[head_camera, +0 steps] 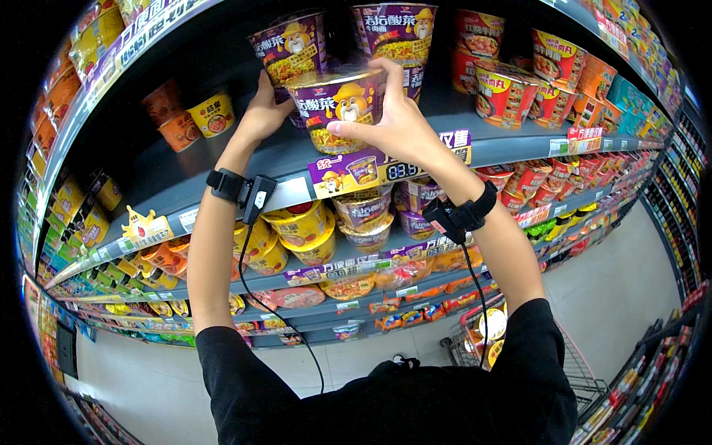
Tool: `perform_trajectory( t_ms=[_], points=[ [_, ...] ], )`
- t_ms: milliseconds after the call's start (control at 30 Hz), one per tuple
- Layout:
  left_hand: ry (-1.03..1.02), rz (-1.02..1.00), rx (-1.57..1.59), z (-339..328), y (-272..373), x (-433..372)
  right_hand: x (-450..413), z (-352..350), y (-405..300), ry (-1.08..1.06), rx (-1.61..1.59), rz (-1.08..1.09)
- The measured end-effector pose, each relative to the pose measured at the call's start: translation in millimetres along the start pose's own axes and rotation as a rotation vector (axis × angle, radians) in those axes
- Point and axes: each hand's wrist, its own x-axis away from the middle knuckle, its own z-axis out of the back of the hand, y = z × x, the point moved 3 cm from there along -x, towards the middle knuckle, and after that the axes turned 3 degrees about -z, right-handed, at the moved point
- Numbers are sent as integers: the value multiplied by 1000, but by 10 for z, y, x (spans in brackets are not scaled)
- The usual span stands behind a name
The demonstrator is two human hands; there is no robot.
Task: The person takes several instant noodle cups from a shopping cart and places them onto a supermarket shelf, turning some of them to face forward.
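Note:
My right hand (392,117) grips a purple instant noodle cup (339,108) at its right side, with the thumb across its front and a finger at the rim. The cup stands at the front of an upper grey shelf. My left hand (267,108) reaches behind it to another purple noodle cup (292,47), with fingers along that cup's left side; whether the hand grips it is partly hidden. More purple cups (395,33) are stacked behind to the right. Both wrists wear black straps with small cabled devices.
Red noodle cups (503,94) stand right on the same shelf, a yellow cup (211,114) and orange cups (179,130) left. The shelf edge (500,150) carries price signs. Lower shelves hold yellow noodle tubs (306,233). A wire shopping cart (578,356) with tubs stands below right.

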Motion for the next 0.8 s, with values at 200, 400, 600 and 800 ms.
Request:
perform_trajectory(
  t_ms=[200,400,600,800],
  points=[
    [1,127,-35,-58,123,8,-1,4,5,34,17,3],
    [76,-42,-67,-152,60,-210,8,-5,-70,1,4,-32],
    [62,-7,-4,-110,-102,-173,30,29,-77,21,-3,-16],
    [66,157,-50,37,211,68,43,89,-73,59,21,14]
  ],
)
